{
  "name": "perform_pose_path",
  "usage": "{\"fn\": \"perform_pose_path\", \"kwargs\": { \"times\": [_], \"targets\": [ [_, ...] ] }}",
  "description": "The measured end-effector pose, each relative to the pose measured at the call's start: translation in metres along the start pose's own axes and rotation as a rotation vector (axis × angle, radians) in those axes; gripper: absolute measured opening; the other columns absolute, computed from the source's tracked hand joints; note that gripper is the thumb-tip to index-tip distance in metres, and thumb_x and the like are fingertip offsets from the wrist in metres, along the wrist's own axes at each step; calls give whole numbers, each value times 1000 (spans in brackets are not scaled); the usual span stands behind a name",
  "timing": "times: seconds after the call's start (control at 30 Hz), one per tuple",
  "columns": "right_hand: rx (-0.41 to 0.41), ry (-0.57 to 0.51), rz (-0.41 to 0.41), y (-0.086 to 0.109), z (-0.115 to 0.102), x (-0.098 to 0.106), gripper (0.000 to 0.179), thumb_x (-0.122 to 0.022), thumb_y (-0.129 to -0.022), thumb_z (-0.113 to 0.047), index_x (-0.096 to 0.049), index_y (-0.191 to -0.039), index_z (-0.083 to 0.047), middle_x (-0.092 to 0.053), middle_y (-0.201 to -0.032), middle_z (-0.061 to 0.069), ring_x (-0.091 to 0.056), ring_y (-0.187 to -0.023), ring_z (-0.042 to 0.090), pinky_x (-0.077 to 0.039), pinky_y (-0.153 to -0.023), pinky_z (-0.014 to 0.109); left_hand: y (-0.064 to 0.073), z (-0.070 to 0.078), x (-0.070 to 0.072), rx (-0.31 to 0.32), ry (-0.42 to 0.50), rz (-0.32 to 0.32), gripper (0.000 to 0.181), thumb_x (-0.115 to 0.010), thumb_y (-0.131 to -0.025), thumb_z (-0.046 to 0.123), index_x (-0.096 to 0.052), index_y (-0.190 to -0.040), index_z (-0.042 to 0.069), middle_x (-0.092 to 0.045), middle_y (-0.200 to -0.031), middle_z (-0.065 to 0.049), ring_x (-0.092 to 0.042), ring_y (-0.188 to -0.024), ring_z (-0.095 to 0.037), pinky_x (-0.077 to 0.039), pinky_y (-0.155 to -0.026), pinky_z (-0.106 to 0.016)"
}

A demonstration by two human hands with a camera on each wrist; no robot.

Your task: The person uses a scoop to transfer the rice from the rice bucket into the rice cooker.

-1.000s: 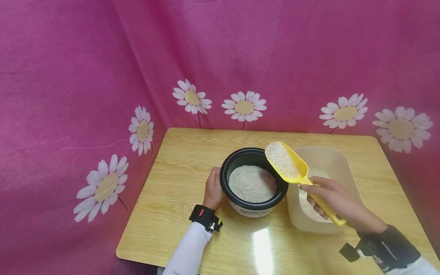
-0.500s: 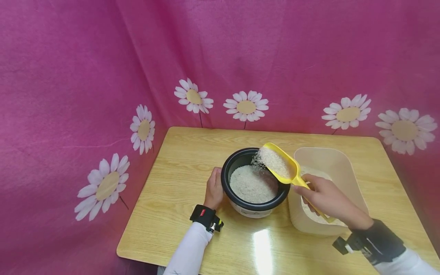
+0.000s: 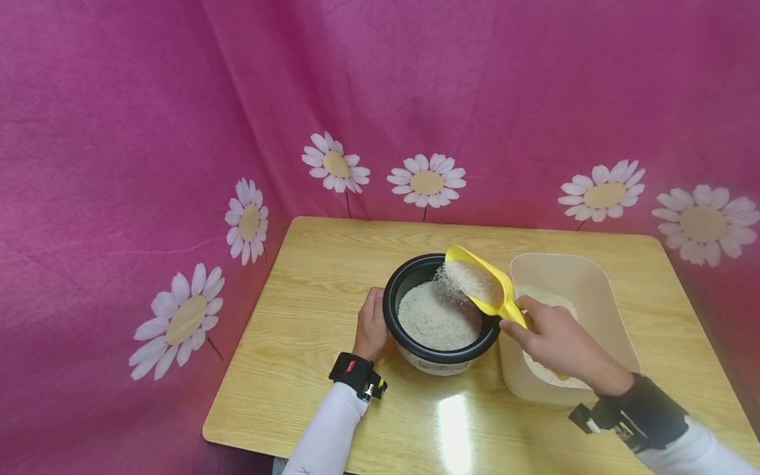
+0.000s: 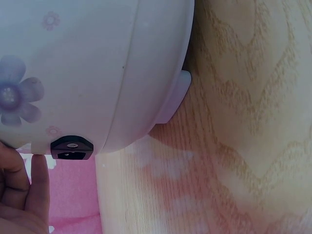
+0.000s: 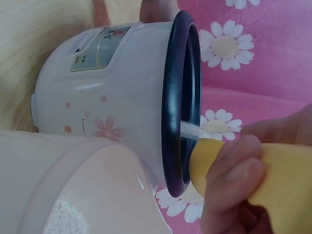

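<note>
A white rice cooker (image 5: 141,83) with a black rim and printed flowers stands lidless on the table, partly filled with rice (image 3: 436,323). My left hand (image 3: 371,326) rests against its left side; in the left wrist view the fingers (image 4: 40,187) touch the wall beside a black socket (image 4: 72,147). My right hand (image 3: 555,336) grips a yellow scoop (image 3: 505,287) by its handle. The scoop's tip hangs over the cooker's right rim, tilted to the left. Rice streams from it into the cooker, and some stays in the scoop.
A beige bin (image 3: 570,267) holding more rice stands close to the cooker's right, under my right hand. The wooden table (image 3: 332,254) ends at the back and left against a pink cloth (image 3: 415,79) with daisies.
My right hand has moved left with the scoop, which has tipped toward the cooker; rice now pours out, and less remains in it. The left hand keeps its place on the cooker.
</note>
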State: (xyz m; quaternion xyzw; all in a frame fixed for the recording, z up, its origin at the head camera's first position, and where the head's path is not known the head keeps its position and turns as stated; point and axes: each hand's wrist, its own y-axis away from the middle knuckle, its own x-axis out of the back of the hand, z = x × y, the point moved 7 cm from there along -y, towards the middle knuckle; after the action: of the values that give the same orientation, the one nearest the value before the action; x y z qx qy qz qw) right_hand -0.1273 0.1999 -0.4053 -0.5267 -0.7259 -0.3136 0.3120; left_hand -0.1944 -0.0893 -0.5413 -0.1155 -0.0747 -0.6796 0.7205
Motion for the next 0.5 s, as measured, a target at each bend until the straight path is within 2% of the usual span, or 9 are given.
{"fn": "perform_pose_path", "kwargs": {
  "times": [0.27,0.5],
  "targets": [
    [71,124,73,0,-4,3,24,-68,-98,-27,-59,-106,-6,-51,-65,-2,-46,-55,12,-37,-51,26,-1,2,1,-19,-16,7,40,-29,-114,36,-60,-119,10,-67,-105,-12,-57,-94,-16,-47,-83,-24],
    [113,219,135,1,-6,6,25,-68,-96,-26,-57,-105,-6,-49,-64,-1,-44,-54,13,-35,-50,27,0,2,0,-13,-14,8,40,-30,-114,35,-60,-119,10,-67,-105,-12,-57,-93,-16,-46,-83,-24]
  ]
}}
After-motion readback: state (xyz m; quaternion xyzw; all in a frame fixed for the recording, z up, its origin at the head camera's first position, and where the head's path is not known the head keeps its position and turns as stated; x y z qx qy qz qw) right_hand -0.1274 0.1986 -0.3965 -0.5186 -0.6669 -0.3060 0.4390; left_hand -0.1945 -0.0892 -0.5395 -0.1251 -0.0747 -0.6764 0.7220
